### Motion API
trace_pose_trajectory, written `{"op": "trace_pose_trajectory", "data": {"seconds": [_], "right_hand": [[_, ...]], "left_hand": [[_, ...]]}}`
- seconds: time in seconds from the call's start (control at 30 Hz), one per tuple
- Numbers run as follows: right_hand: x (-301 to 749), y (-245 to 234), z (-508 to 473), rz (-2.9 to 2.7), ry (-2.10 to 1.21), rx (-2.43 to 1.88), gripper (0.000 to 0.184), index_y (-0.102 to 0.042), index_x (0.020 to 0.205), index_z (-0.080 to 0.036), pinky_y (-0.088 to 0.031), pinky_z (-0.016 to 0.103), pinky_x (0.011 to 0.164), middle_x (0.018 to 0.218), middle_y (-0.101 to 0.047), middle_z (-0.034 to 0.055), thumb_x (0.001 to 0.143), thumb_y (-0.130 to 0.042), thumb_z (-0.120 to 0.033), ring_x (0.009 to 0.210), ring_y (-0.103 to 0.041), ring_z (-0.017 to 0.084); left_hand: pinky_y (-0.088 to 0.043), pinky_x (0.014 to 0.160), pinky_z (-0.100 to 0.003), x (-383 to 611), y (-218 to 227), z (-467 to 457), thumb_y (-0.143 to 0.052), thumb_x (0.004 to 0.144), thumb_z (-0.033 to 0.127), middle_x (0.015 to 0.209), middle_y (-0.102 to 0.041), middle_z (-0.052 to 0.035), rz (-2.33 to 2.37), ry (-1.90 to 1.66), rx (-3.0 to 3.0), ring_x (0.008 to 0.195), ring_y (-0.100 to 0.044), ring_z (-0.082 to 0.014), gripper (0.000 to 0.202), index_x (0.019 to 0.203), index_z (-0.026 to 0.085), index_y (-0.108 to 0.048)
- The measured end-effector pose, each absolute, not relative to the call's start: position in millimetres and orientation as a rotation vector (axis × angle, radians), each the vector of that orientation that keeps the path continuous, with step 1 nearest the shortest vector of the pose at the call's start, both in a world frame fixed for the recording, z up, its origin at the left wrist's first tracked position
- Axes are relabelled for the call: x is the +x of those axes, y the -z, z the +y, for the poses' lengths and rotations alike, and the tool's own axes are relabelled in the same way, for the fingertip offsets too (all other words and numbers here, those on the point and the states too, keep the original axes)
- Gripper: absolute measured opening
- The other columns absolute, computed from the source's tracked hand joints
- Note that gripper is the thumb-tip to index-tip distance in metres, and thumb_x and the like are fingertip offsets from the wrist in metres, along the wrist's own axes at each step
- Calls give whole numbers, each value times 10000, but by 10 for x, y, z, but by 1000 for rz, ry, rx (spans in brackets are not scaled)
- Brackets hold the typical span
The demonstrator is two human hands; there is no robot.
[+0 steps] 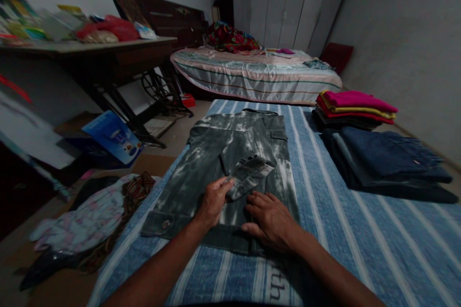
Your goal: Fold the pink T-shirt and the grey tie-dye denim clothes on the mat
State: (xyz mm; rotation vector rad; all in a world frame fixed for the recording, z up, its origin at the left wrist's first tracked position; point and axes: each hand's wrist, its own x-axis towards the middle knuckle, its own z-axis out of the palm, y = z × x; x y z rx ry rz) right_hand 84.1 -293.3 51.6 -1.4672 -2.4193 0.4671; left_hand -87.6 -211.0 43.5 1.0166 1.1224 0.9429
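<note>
A dark grey-green jacket [205, 163] with pale mottled patches lies flat on a blue and white striped cloth [309, 230]. One of its sleeves is folded back over the body, with the cuff [252, 172] near the middle. My left hand [213, 200] pinches the edge of this sleeve between thumb and fingers. To the right of it, my right hand [268, 218] rests on the lower part of the jacket, fingers stretched out and palm down. A metal button [166, 224] shows on the waistband at the lower left.
Folded jeans [389, 158] and a stack of folded coloured clothes [360, 105] lie on the right. Behind stands a bed [252, 74] with a red patterned blanket [232, 37]. A cluttered sewing-machine table [118, 50], a blue box [113, 138] and heaped clothes [90, 216] are on the left.
</note>
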Motion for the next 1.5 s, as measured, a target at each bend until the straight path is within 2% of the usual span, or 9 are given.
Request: {"op": "trace_pose_trajectory", "data": {"seconds": [0.4, 0.6, 0.77, 0.87, 1.0, 1.2, 1.37, 1.43, 1.5], "right_hand": [[850, -494, -2914, -2372, -333, -1410, 500, -552, 1234, -144, -393, 450, 1029, 1366, -481, 157, 919, -486, -527, 1273, -435, 280], [1172, -316, -3484, -2320, -59, -1433, 655, -507, 1315, -136, -395, 542, 1016, 1403, -453, 195, 824, -592, -561, 1327, -367, 364], [1291, -138, -3773, -2457, 129, -1436, 595, -409, 1404, -171, -381, 509, 1035, 1419, -449, 163, 820, -522, -158, 1344, -359, 321], [1225, -151, -3745, -2508, 249, -1454, 606, -410, 1400, -179, -412, 499, 992, 1368, -499, 169, 806, -457, -71, 1296, -420, 333], [1085, -237, -3695, -2553, 379, -1531, 599, -400, 1399, -224, -464, 505, 872, 1277, -565, 165, 825, -440, -60, 1157, -528, 350], [1034, -544, -3620, -2613, 392, -1575, 525, -421, 1362, -198, -467, 428, 794, 1139, -615, 130, 854, -527, -119, 999, -576, 297], [1115, -1167, -3226, -2747, 107, -1556, 218, -590, 1017, -175, -414, 314, 648, 898, -635, 58, 842, -509, -73, 784, -581, 204], [1111, -1413, -2972, -2761, 77, -1570, 220, -590, 958, -171, -363, 283, 594, 855, -630, 52, 795, -519, -42, 738, -575, 183], [1066, -1615, -2698, -2760, 58, -1559, 206, -585, 916, -164, -312, 267, 554, 850, -630, 53, 773, -516, -34, 701, -565, 160]], "left_hand": [[-480, 663, -279, -868, -448, -2144, -709, 643, 480, 750, -691, -43, 1119, -952, 1065, 691, -622, -179, 385, 829, 144, -686], [-447, 662, -247, -878, -428, -2163, -620, 729, 441, 683, -664, 4, 1189, -883, 1492, 685, -593, -169, 283, 768, 174, -702], [-482, 710, -246, -869, -408, -2209, -564, 794, 366, 793, -718, -4, 1120, -781, 1841, 750, -655, -183, 262, 922, 195, -715], [-499, 831, -278, -894, -376, -2257, -567, 809, 309, 984, -731, -51, 980, -708, 2080, 904, -676, -203, 287, 1037, 186, -689], [-452, 993, -400, -951, -347, -2318, -624, 780, 272, 1235, -643, -121, 785, -631, 2391, 1149, -588, -251, 388, 1155, 172, -637], [-391, 1053, -478, -989, -518, -2356, -661, 768, 328, 1374, -528, -159, 730, -375, 2486, 1267, -482, -307, 542, 1274, 156, -566], [-321, 1099, -490, -988, -746, -2305, -787, 633, 502, 1419, -481, -148, 614, -252, 2286, 1311, -420, -344, 886, 1389, 178, -458], [-328, 1097, -481, -981, -800, -2276, -847, 549, 477, 1435, -471, -113, 558, -269, 2140, 1300, -436, -338, 1007, 1422, 229, -409], [-370, 1071, -473, -970, -819, -2241, -871, 538, 369, 1380, -536, -83, 607, -340, 1957, 1243, -503, -328, 977, 1404, 254, -433]]}}
